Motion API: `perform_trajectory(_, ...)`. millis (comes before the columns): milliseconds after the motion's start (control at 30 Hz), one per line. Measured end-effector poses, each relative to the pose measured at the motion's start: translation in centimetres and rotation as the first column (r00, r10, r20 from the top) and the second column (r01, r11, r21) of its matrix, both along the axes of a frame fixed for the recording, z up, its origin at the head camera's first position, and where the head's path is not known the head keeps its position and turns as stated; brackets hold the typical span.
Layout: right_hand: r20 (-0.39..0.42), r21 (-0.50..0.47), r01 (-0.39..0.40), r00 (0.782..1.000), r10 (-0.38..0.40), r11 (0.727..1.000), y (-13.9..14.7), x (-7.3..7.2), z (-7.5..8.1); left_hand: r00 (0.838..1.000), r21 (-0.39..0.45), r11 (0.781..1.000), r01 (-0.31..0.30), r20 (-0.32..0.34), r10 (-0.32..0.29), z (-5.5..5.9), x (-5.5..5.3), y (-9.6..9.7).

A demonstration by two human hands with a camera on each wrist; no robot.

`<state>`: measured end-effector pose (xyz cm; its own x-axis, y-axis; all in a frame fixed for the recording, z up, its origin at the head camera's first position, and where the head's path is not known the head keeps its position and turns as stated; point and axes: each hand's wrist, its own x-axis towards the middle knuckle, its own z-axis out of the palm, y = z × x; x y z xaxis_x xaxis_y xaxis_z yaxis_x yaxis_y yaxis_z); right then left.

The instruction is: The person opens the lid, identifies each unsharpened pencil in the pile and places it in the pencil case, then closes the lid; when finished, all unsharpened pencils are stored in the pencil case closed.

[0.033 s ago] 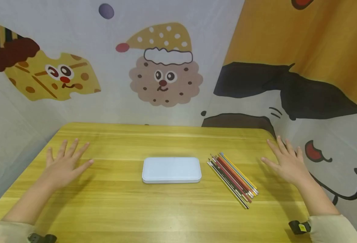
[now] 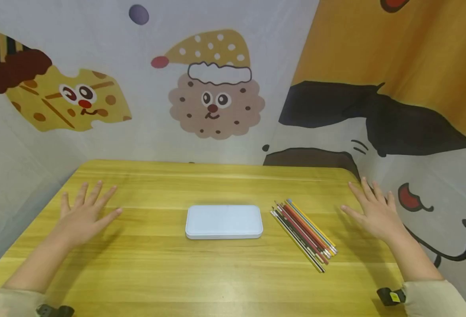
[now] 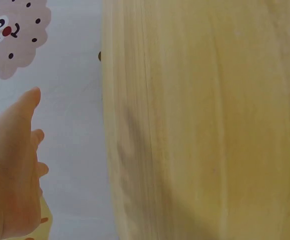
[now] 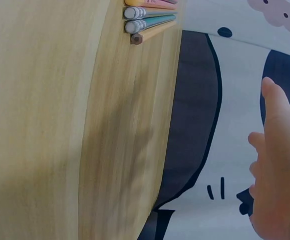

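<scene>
My left hand hovers over the left side of the table with its fingers spread, holding nothing; in the left wrist view the hand casts a shadow on the wood. Over the right edge, my right hand is likewise spread and holds nothing. Between them lies a closed, pale flat case with rounded corners. Just right of it, several pencils in black, red, blue and yellow lie side by side at a slant, the nearest things to my right hand. Some pencil ends show in the right wrist view.
Everything lies on a yellowish wooden table with rounded far corners. A cloth printed with cartoon figures hangs behind it and along the right side. Each forearm wears a dark strap near the sleeve.
</scene>
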<state>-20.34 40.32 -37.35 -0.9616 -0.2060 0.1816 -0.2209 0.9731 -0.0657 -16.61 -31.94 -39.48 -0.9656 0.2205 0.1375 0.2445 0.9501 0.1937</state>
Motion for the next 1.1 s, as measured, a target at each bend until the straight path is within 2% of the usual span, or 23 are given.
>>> perform_trajectory(367, 0.009, -0.011, 0.004, 1.000, -0.003, 1.000, -0.3, 0.8, 0.1, 1.000, 0.011, 1.000, 0.003, -0.005, -0.003, 0.1, 0.1, 0.6)
perform_trajectory(700, -0.076, -0.031, -0.029, 0.997, 0.026, 0.999, -1.8, 2.1, 0.6, 0.999, 0.037, 0.999, 0.013, -0.046, -0.011, 0.8, 0.6, 2.0)
perform_trajectory(867, -0.122, -0.084, -0.080, 0.990, 0.069, 0.993, -2.9, 2.6, 0.7, 0.994, 0.075, 0.996, 0.042, -0.101, -0.035, 0.9, 1.0, 3.4)
perform_trajectory(1100, -0.164, -0.171, -0.147, 0.979, 0.119, 0.974, -4.8, 3.2, 0.1, 0.980, 0.125, 0.986, 0.109, -0.182, -0.085, 0.6, 1.3, 5.7)
